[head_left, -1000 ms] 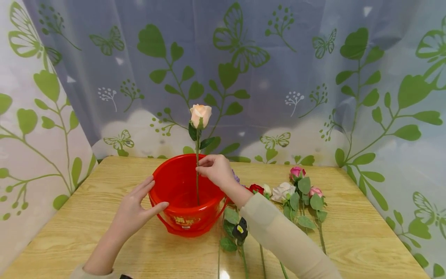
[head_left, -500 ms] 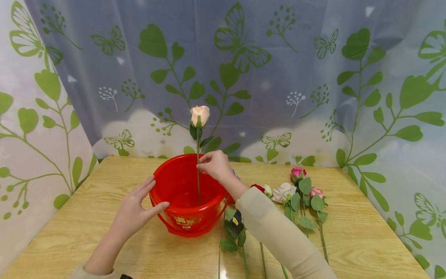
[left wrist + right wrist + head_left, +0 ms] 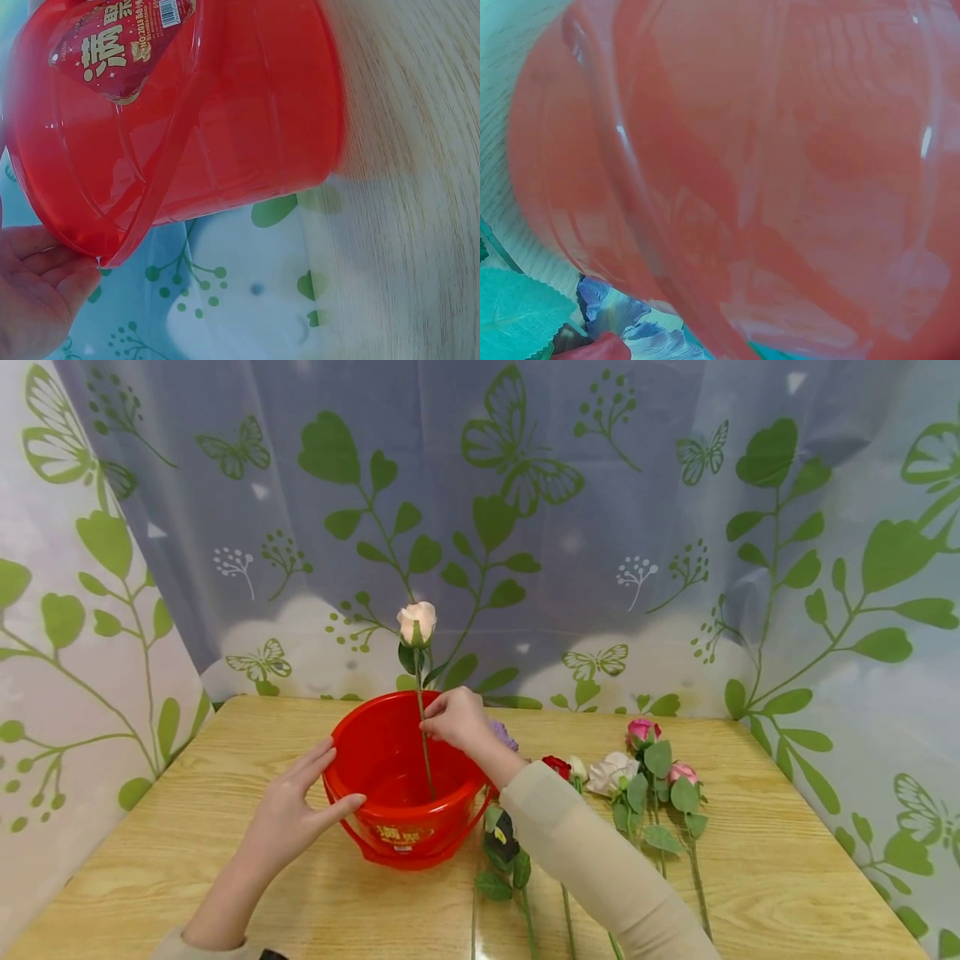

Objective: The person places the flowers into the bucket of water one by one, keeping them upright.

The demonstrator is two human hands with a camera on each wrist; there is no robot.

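A pale peach rose (image 3: 416, 623) on a long green stem stands nearly upright over a red bucket (image 3: 403, 835), its lower stem inside. My right hand (image 3: 463, 723) pinches the stem between thumb and fingertips, near the far right of the rim. At the bucket's left, my left hand (image 3: 283, 810) rests against the rim, fingers extended and thumb laid at the front. From the left wrist, several fingers (image 3: 46, 274) show touching the rim beside the handle joint. The right wrist view holds mostly the bucket's wall (image 3: 817, 165); the rose and right hand are out of it.
Right of the bucket lie several flowers: a black one (image 3: 501, 835), a purple one (image 3: 504, 735), a red one (image 3: 557, 767), a white one (image 3: 611, 772) and pink roses (image 3: 643, 732). The wooden table (image 3: 187, 827) meets a butterfly-patterned curtain (image 3: 555, 568) behind.
The rose has come down and slightly left, leaning a little left now. My right hand has shifted slightly with it. The left hand and the bucket look nearly unmoved.
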